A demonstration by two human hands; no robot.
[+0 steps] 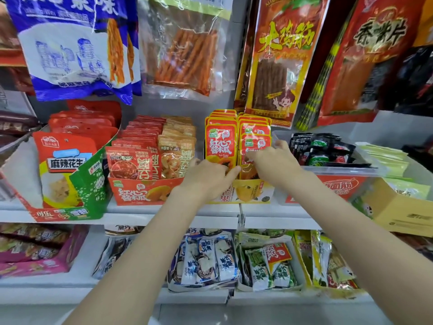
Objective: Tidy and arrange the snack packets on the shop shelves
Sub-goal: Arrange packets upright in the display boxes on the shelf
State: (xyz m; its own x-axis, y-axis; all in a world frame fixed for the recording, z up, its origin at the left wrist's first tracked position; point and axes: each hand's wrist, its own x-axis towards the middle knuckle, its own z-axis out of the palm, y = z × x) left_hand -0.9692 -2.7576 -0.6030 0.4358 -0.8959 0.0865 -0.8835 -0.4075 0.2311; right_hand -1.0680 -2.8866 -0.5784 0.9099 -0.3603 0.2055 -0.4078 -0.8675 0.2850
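Two rows of red-and-yellow papaya snack packets (220,141) stand upright in a yellow display box (253,193) on the middle shelf. My left hand (208,177) rests at the front of the left row, fingers curled against the bottom of its front packet. My right hand (274,163) grips the front packet of the right row (254,148), thumb and fingers around its lower half. Left of them an orange box (140,191) holds red and tan packets (152,151).
A green-and-red box of peanut packets (65,174) stands at the left. A clear plastic tub (337,170) with black packets sits at the right, beside a cardboard box (403,212). Large bags (278,55) hang above. More snack packets (206,256) fill the lower shelf.
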